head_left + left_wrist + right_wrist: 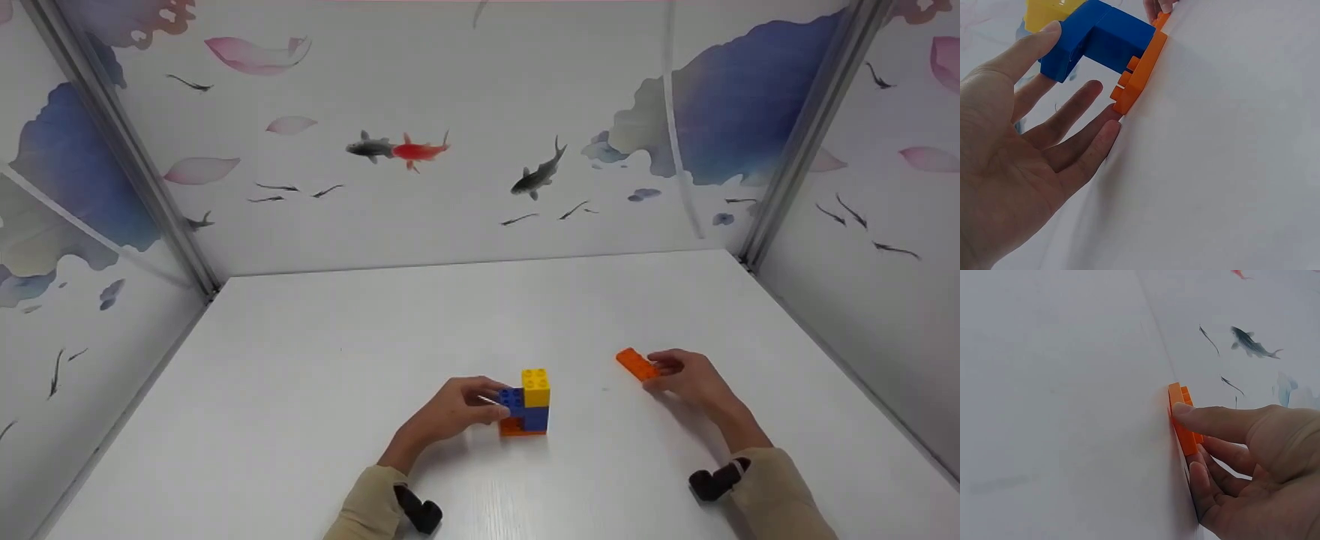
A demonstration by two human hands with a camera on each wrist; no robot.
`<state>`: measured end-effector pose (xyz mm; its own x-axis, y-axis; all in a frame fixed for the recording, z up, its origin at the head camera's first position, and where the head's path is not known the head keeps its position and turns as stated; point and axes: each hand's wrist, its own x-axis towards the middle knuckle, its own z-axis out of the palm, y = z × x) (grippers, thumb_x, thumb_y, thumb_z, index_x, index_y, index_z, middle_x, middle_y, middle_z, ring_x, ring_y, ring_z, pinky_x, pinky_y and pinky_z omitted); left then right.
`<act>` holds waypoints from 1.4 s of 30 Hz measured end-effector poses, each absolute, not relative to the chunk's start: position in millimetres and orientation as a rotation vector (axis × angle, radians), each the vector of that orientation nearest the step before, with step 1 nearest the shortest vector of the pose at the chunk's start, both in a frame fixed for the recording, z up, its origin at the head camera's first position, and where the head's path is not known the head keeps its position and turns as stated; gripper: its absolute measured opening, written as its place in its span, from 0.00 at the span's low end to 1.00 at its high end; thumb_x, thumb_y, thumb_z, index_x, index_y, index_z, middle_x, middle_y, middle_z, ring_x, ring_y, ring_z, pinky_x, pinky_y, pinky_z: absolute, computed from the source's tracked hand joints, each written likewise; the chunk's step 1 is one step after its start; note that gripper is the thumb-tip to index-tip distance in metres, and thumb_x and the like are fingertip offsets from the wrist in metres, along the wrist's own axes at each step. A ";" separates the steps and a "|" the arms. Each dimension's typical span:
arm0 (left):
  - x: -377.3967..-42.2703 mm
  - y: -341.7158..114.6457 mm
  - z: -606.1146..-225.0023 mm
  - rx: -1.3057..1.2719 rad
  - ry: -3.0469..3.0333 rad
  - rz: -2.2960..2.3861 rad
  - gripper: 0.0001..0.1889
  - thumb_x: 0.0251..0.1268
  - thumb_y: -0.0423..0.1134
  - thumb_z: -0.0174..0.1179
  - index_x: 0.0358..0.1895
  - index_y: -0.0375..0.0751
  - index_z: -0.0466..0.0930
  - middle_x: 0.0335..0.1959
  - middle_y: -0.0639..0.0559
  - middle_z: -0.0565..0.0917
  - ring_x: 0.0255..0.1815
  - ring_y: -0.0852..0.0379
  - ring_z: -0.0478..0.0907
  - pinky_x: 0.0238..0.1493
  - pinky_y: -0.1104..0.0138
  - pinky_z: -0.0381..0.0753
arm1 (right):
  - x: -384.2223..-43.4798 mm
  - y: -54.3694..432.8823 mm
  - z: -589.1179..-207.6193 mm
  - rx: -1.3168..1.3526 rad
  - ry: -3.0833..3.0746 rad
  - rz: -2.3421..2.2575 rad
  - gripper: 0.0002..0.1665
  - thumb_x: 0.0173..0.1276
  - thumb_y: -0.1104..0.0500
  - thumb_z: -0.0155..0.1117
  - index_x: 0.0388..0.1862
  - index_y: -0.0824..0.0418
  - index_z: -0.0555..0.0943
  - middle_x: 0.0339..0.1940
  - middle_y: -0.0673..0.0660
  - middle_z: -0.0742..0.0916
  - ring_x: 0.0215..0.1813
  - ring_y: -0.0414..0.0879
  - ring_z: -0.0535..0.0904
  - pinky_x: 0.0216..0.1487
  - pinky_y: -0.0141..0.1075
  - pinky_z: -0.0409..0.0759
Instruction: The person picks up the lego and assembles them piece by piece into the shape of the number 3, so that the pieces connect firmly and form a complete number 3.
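Observation:
Near the middle front of the table stands a small stack of toy building bricks: an orange base brick [1137,73], blue bricks [535,418] above it and a yellow brick [535,388] on top. My left hand [454,409] pinches the overhanging upper blue brick [1067,48] between thumb and a finger, while the other fingers spread beside the base. To the right, a loose orange brick [637,364] lies flat on the table with its studs up. My right hand [694,381] holds it by its near end, thumb [1184,409] on one side and fingers on the other.
The white table [360,322] extends around both hands. White panels [480,90] printed with fish and petals enclose its back and sides, with metal posts [810,142] at the rear corners. Each wrist wears a black camera mount [716,482].

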<state>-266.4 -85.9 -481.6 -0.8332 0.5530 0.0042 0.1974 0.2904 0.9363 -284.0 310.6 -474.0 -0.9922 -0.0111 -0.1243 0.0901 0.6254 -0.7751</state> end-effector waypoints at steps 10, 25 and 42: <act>-265.9 -85.9 -480.3 0.668 2.259 1.534 0.19 0.68 0.46 0.64 0.59 0.47 0.82 0.55 0.46 0.85 0.52 0.52 0.84 0.52 0.62 0.86 | -287.7 313.0 -473.2 0.108 2.652 -1.404 0.33 0.70 0.56 0.66 0.72 0.63 0.71 0.66 0.67 0.77 0.60 0.56 0.76 0.54 0.34 0.82; -265.9 -86.4 -479.6 0.678 2.242 1.544 0.19 0.68 0.46 0.64 0.60 0.47 0.82 0.55 0.45 0.85 0.51 0.52 0.84 0.53 0.62 0.86 | -278.7 290.9 -438.2 -0.063 2.694 -1.574 0.30 0.74 0.51 0.61 0.71 0.60 0.72 0.67 0.64 0.79 0.57 0.46 0.80 0.57 0.30 0.81; -266.8 -86.4 -480.8 0.694 2.227 1.562 0.19 0.68 0.45 0.65 0.60 0.46 0.82 0.54 0.44 0.86 0.49 0.53 0.84 0.52 0.63 0.86 | -252.3 256.7 -403.2 -0.245 2.780 -1.627 0.27 0.70 0.55 0.67 0.66 0.60 0.78 0.63 0.64 0.83 0.59 0.56 0.81 0.49 0.22 0.80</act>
<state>-266.8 -86.4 -480.8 -0.8258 0.5639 0.0072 0.1989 0.2794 0.9393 -252.3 256.7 -403.2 -0.9846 -0.0854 0.1524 -0.1747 0.4821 -0.8585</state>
